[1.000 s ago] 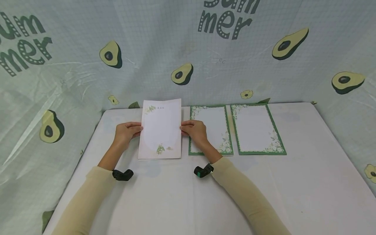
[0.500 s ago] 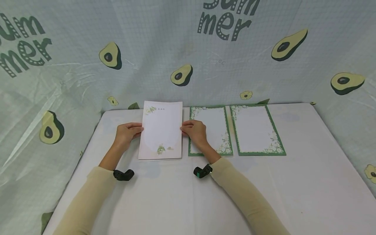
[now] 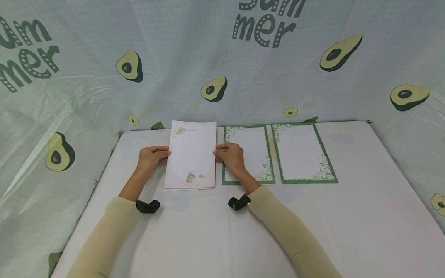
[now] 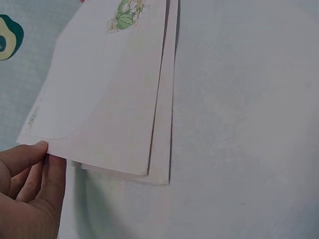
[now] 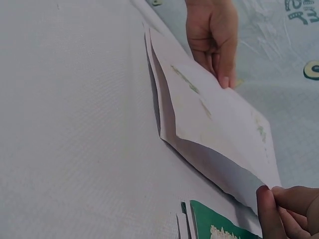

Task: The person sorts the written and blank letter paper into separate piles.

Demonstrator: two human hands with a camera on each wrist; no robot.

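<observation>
Beige sleeves cover both forearms, which reach forward over the white table (image 3: 194, 235), and a small black device sits at each wrist. Beyond them, the left hand (image 3: 150, 159) pinches the left edge of the pale pink sheet (image 3: 191, 154) with its fingertips, and the right hand (image 3: 230, 155) pinches the right edge of the same sheet between thumb and fingers. This sheet has a small green plant print near its bottom edge and it is lifted a little; the wrist views show it bowed above a second pale sheet (image 4: 162, 149) that lies flat on the table under it. Just to the right, under the right hand, lies a green-bordered sheet (image 3: 248, 154), and beside that, a second green-bordered sheet (image 3: 302, 152), both flat. Behind the table hangs a light curtain (image 3: 215, 58) with avocado pictures and dark letters.
</observation>
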